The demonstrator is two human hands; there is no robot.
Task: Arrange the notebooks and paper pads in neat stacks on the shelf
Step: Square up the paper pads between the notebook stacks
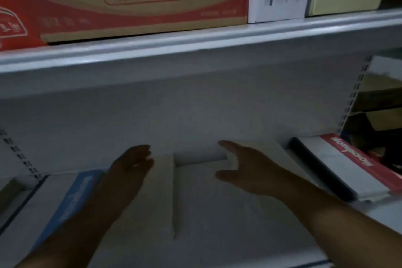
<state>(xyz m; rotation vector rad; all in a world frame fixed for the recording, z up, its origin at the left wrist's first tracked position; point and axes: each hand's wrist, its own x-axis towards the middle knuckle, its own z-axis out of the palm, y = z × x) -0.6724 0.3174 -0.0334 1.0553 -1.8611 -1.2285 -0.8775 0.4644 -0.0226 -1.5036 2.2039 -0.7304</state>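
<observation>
Grey metal shelving, dim light; upper shelf point(195, 37) carries a cardboard carton point(134, 0) with red print; lower shelf point(380, 213) holds white paper pads. Left hand point(132, 163), fingers loosely curled, rests on the taller left pad stack point(161, 191); right hand point(245, 169), open with fingers spread, lies on the lower middle stack point(206, 213). Blue-banded notebook point(74, 200) lies at left; red-and-white notebook point(348, 165) at right, tilted.
</observation>
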